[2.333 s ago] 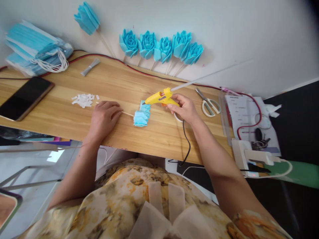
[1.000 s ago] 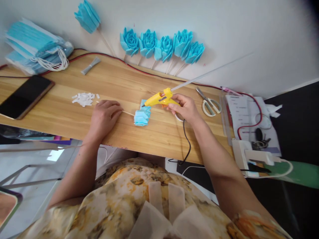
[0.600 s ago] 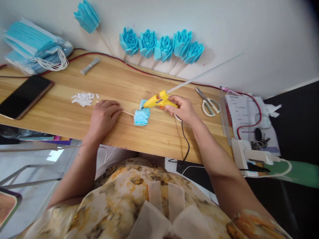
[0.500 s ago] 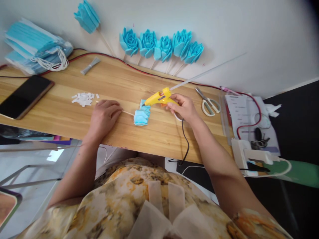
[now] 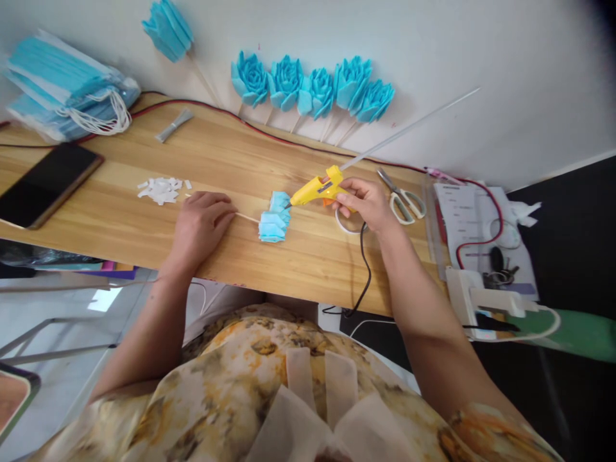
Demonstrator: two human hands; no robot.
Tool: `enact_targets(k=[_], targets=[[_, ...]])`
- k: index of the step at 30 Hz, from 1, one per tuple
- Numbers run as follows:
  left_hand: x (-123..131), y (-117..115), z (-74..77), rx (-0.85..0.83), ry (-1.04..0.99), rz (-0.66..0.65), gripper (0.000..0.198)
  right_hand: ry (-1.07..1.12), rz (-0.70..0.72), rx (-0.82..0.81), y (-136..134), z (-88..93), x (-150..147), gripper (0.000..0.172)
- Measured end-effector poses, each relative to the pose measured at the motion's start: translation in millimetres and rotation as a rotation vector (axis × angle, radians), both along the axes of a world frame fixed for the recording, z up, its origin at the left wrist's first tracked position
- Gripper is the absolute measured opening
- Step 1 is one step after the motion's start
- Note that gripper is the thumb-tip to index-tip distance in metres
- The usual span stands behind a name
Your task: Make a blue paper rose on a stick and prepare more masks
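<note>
My right hand (image 5: pixel 362 202) is wrapped around a yellow glue gun (image 5: pixel 315 188), and a long clear glue stick (image 5: pixel 411 127) runs out of its back. The gun's nozzle is at the right edge of a light blue folded flower piece (image 5: pixel 273 226) lying on the wooden table (image 5: pixel 231 160); whether it touches cannot be told. A thin wooden stick (image 5: pixel 248 217) leads from that flower to my left hand (image 5: pixel 205 218). My left fingers are closed on the stick's end, palm down on the table.
Several blue fabric roses (image 5: pixel 315 93) lean on the back wall, and another rose (image 5: pixel 167 31) stands farther left. Stacked masks (image 5: pixel 58 83), a phone (image 5: pixel 48 183) and white scraps (image 5: pixel 162 190) lie left. Scissors (image 5: pixel 402 199), a tape roll (image 5: pixel 350 221) and a power strip (image 5: pixel 464 295) are right.
My right hand has drawn the glue gun a little to the right, along the flower piece to its right edge. The left hand, stick and flower stay in place.
</note>
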State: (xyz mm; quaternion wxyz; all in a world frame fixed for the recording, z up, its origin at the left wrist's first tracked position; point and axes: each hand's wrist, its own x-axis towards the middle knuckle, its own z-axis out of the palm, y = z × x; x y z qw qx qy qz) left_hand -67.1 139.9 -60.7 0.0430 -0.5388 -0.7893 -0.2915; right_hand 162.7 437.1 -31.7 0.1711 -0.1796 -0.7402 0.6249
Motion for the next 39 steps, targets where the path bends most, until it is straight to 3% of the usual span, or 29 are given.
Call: enact_targets(k=[11, 24, 31, 39], targets=[[-0.2, -0.3, -0.4, 0.001, 0.008, -0.005, 0.033, -0.059, 0.028, 0.098, 0.7, -5.1, 1.7, 0.045], [0.1, -0.3, -0.4, -0.002, 0.013, -0.003, 0.034, 0.046, -0.064, 0.064, -1.8, -2.5, -3.6, 0.052], [0.1, -0.5, -0.1, 0.010, 0.026, -0.008, 0.034, 0.048, -0.033, 0.052, -3.6, -1.8, -3.1, 0.052], [-0.2, -0.1, -1.2, 0.017, 0.026, -0.008, 0.034, -0.009, -0.015, 0.145, -2.7, -9.0, -1.9, 0.052]])
